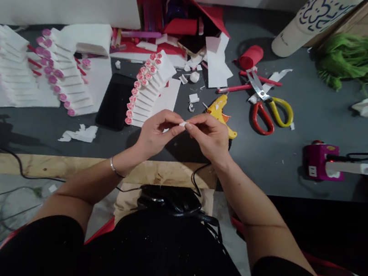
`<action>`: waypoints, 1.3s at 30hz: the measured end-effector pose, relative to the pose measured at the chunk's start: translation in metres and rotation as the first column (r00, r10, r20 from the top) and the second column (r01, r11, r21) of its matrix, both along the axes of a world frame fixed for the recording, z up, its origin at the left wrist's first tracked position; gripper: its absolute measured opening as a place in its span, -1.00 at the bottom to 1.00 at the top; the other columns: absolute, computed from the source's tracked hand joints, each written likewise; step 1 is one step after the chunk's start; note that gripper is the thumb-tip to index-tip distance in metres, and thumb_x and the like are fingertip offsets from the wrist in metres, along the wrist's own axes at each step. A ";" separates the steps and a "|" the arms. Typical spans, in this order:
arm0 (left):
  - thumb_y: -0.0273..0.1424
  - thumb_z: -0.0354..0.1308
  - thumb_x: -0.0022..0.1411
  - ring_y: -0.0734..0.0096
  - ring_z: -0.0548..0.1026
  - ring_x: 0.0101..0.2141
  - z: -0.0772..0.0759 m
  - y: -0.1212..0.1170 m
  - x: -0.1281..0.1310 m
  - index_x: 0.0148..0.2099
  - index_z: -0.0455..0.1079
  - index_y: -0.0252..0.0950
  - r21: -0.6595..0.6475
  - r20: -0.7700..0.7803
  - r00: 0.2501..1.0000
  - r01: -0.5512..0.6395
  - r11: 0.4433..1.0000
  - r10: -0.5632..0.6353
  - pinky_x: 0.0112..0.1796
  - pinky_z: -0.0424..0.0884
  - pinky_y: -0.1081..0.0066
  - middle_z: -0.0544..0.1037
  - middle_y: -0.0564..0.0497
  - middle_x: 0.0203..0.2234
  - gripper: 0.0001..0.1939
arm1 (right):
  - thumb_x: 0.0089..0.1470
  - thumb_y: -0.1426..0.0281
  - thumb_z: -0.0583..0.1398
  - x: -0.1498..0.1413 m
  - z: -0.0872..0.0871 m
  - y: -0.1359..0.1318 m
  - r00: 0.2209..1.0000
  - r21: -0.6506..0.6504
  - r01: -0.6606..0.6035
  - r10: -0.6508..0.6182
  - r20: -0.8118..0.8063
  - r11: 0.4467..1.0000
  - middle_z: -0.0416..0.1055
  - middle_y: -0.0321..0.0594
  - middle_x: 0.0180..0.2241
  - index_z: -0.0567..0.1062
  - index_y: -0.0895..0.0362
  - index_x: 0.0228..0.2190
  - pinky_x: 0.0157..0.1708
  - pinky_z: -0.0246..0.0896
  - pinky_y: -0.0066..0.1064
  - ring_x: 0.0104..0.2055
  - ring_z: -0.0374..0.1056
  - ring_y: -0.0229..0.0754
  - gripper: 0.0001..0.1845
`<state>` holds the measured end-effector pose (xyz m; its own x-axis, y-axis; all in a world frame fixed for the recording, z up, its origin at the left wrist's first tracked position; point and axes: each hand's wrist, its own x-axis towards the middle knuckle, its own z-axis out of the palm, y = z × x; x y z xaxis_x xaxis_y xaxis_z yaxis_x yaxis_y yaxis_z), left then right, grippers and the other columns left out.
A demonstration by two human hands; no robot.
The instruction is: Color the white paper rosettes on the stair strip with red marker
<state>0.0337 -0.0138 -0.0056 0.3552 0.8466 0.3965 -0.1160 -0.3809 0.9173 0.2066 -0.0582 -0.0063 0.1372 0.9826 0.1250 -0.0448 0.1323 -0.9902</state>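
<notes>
My left hand (156,130) and my right hand (210,135) meet above the table's front part, fingertips touching. Between them they pinch a small white piece (183,124), too small and covered to name its kind. Just beyond my right hand lies a yellow glue gun (218,108), partly hidden by that hand. Left of my left hand, a fanned row of white paper pieces with red-and-white rolled flower tips (144,90) rests on white card. Small white paper scraps (194,98) lie beyond my fingertips.
Scissors (263,94) with red and yellow handles lie at right, near a red roll (251,57) and a white bottle (298,33). Green yarn (361,61) and a purple power socket (320,162) sit farther right. A black phone (115,102) and purple-tipped rows (65,74) lie left.
</notes>
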 end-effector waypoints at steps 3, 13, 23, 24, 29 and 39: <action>-0.09 0.52 0.24 0.52 0.62 -0.37 0.001 0.000 0.002 -0.23 0.60 -0.23 -0.183 0.057 0.998 0.036 0.982 -0.026 -0.30 0.56 0.49 0.65 0.05 -0.35 -0.67 | 0.10 -0.07 0.44 -0.001 -0.002 0.001 1.000 0.019 -0.007 0.008 -0.016 1.000 0.60 -0.33 -0.40 0.62 0.04 -0.35 -0.29 0.50 -0.34 -0.38 0.47 -0.29 -0.56; -0.06 0.66 -0.01 0.56 0.56 -0.49 0.009 0.003 0.005 -0.29 0.46 -0.28 -0.550 0.223 0.969 0.217 0.807 -0.109 -0.38 0.54 0.51 0.60 0.11 -0.48 -0.46 | 0.22 0.03 0.40 0.006 0.000 0.002 0.983 0.165 -0.021 -0.010 0.184 0.986 0.66 -0.28 -0.33 0.70 0.01 -0.27 -0.31 0.44 -0.32 -0.31 0.53 -0.24 -0.69; -0.02 0.71 -0.16 0.48 0.63 -0.41 0.011 0.011 -0.001 -0.04 0.50 -0.21 -0.552 0.209 0.952 0.303 0.777 -0.223 -0.38 0.57 0.49 0.65 0.10 -0.33 -0.27 | 0.13 -0.12 0.41 0.004 -0.007 0.005 1.000 0.071 0.019 -0.019 -0.003 0.997 0.56 -0.34 -0.38 0.59 0.03 -0.31 -0.39 0.43 -0.38 -0.41 0.42 -0.31 -0.53; 0.02 0.68 -0.12 0.49 0.60 -0.44 0.011 0.012 -0.002 -0.08 0.50 -0.22 -0.539 0.171 0.964 0.263 0.800 -0.202 -0.42 0.53 0.50 0.63 0.11 -0.37 -0.31 | 0.11 -0.13 0.42 0.004 -0.008 0.005 0.999 0.066 0.036 -0.035 -0.017 0.997 0.55 -0.35 -0.37 0.59 0.03 -0.31 -0.40 0.42 -0.39 -0.42 0.40 -0.32 -0.52; 0.26 0.28 0.30 0.58 0.27 -0.66 0.006 0.012 -0.005 -0.49 0.31 -0.23 -0.347 -0.041 0.999 0.004 0.938 -0.020 -0.58 0.22 0.48 0.27 0.18 -0.72 -0.32 | 0.12 -0.09 0.42 0.005 -0.008 0.006 0.999 0.071 0.036 -0.036 -0.004 0.997 0.53 -0.35 -0.37 0.61 0.02 -0.29 -0.36 0.43 -0.39 -0.39 0.39 -0.33 -0.55; 0.15 0.46 0.18 0.52 0.53 -0.54 0.011 0.005 0.001 -0.18 0.43 -0.23 -0.441 0.051 0.975 0.216 0.871 -0.217 -0.46 0.48 0.51 0.58 0.11 -0.53 -0.43 | 0.13 -0.14 0.39 -0.005 -0.009 0.004 0.999 0.085 -0.027 0.025 0.029 0.996 0.60 -0.30 -0.38 0.62 0.04 -0.29 -0.26 0.53 -0.32 -0.36 0.50 -0.27 -0.51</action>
